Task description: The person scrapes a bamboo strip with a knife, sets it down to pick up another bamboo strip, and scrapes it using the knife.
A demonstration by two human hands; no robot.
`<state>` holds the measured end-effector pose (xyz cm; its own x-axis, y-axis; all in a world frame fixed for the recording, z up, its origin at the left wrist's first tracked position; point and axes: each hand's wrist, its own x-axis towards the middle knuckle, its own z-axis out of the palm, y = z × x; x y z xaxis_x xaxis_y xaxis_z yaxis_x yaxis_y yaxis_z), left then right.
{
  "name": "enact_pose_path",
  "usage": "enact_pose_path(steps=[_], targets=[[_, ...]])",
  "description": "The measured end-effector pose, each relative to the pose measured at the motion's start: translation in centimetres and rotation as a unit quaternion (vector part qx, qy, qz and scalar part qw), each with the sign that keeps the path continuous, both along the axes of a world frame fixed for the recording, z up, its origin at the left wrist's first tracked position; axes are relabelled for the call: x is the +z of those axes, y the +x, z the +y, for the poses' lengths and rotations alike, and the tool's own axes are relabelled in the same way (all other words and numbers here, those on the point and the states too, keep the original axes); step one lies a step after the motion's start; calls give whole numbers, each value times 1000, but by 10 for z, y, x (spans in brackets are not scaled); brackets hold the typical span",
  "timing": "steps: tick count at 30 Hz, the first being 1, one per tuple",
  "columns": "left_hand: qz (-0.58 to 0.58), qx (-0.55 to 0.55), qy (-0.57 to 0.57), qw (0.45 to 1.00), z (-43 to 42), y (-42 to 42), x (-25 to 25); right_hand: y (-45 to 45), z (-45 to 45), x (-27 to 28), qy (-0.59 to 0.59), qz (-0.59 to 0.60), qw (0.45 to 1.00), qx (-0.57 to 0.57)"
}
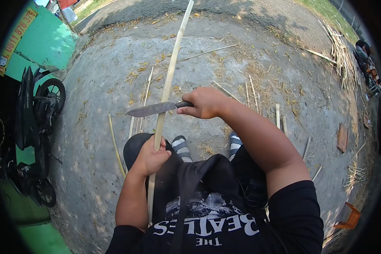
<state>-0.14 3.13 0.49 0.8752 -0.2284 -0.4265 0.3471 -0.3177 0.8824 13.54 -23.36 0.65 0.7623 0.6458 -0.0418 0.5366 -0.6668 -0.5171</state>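
A long pale bamboo strip [172, 70] runs from beside my left leg up past the top of the view. My left hand [151, 157] is closed around its lower part, above my left knee. In my right hand [203, 103] is the dark handle of a knife [150, 109]. The broad blade points left and lies across the strip a little beyond my left hand. From here I cannot tell how deep the edge sits in the bamboo. My right fingers are wrapped round the handle.
Thin bamboo strips [144, 95] and dry leaves lie on the concrete ground [97, 106]. A big pile of sticks [343, 55] is at the upper right. A motorcycle [36, 127] stands at the left by a green wall. An orange plastic object [349, 216] is at the lower right.
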Motion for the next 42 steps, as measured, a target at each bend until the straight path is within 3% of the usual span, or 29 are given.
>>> enact_pose_path(steps=[18, 20, 21, 24, 27, 29, 33, 40, 42], targets=[[-4, 25, -19, 999, -2, -3, -4, -9, 7, 16, -26, 48, 998, -20], [-33, 14, 19, 999, -5, -9, -3, 1, -2, 13, -38, 45, 998, -20], [-53, 7, 35, 998, -8, -7, -3, 9, -9, 11, 18, 89, 993, -69], [-41, 3, 77, 996, -10, -4, -6, 9, -9, 2, -17, 52, 996, -74], [-33, 11, 33, 999, -7, -5, -9, 1, -3, 7, -15, 44, 997, -59], [-52, -7, 63, 997, -8, -4, -5, 0, -8, 17, -30, 44, 998, -36], [-54, -17, 58, 997, -8, -8, -5, 22, -26, 4, 14, 88, 990, -110], [-39, -20, 28, 999, -5, -7, -1, 6, -11, 6, -19, 43, 998, -31], [-41, -24, 19, 999, -5, -6, -1, 17, -18, -1, -3, 70, 995, -64]])
